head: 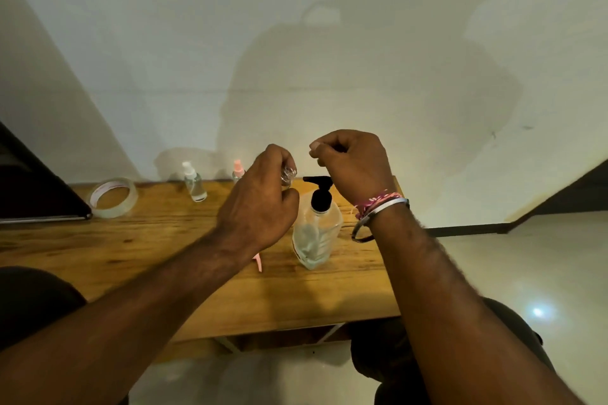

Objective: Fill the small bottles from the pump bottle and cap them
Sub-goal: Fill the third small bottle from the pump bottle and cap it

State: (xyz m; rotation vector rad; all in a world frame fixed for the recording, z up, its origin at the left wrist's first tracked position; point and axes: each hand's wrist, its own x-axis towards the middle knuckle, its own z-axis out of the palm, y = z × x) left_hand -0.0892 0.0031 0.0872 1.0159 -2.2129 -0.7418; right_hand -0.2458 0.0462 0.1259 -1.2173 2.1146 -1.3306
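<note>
Pale wall fills the upper frame; below it a wooden tabletop [138,260] carries the work. At centre stands the pump bottle [316,233], clear-bodied with a black pump head whose spout points toward frame left. My left hand [260,204] has its fingers curled round a small open bottle [288,176], its threaded glass neck showing just left of the spout. My right hand [352,164] is raised above the pump head with fingers curled in; whether it holds anything (a cap, perhaps) I cannot tell.

Procedure as I judge it: bring the open neck directly under the spout tip, touching or just beneath it, and keep the small bottle upright. Press the pump head with the right hand in slow, full strokes; fast strokes would likely overshoot the narrow neck. The pump bottle looks light and nearly empty, so press straight down to avoid tipping it.

Two capped small bottles, white-topped [194,182] and pink-topped [237,169], stand at the tabletop's far edge; a tape roll [113,197] lies at left.
</note>
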